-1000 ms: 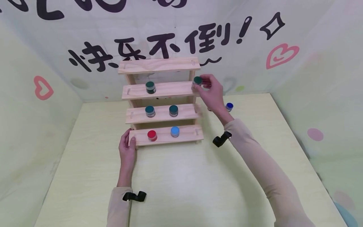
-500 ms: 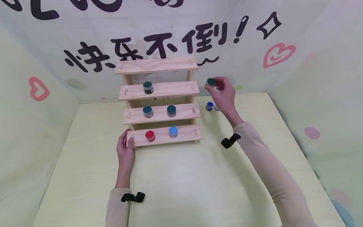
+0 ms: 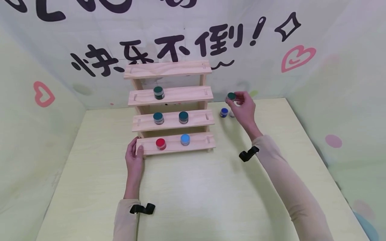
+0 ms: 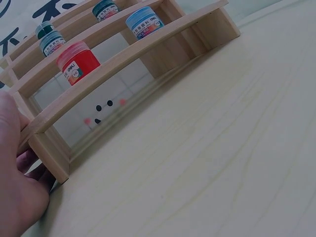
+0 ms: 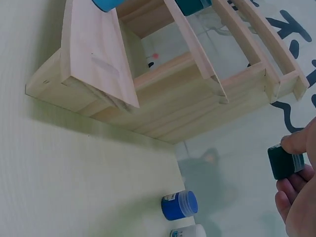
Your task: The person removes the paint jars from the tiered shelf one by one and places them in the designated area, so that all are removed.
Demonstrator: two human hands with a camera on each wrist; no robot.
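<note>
In the head view my right hand [image 3: 245, 108] pinches a dark green paint jar [image 3: 230, 96] between thumb and fingers. It is held in the air, to the right of a stepped wooden rack [image 3: 172, 145]. My left hand [image 3: 134, 160] grips the left end of the lowest shelf, thumb on top. On that shelf stand a red paint jar [image 3: 161, 144] and a light blue paint jar [image 3: 185, 139]. The shelf above bears two teal-lidded jars, one at left [image 3: 158, 118] and one at right [image 3: 183, 117]. A single green jar [image 3: 158, 93] stands one shelf higher.
Below the held jar, a dark blue paint jar [image 3: 223, 112] and a white jar [image 5: 187, 231] stand on the table [image 3: 193, 194] near the back wall. The hand partly covers the white one in the head view. Printed cloth walls [image 3: 340, 110] enclose the table.
My right hand has lifted the green jar off the right end of the second shelf from the top, carried it right, then lowered it somewhat. The left hand keeps its grip on the rack.
</note>
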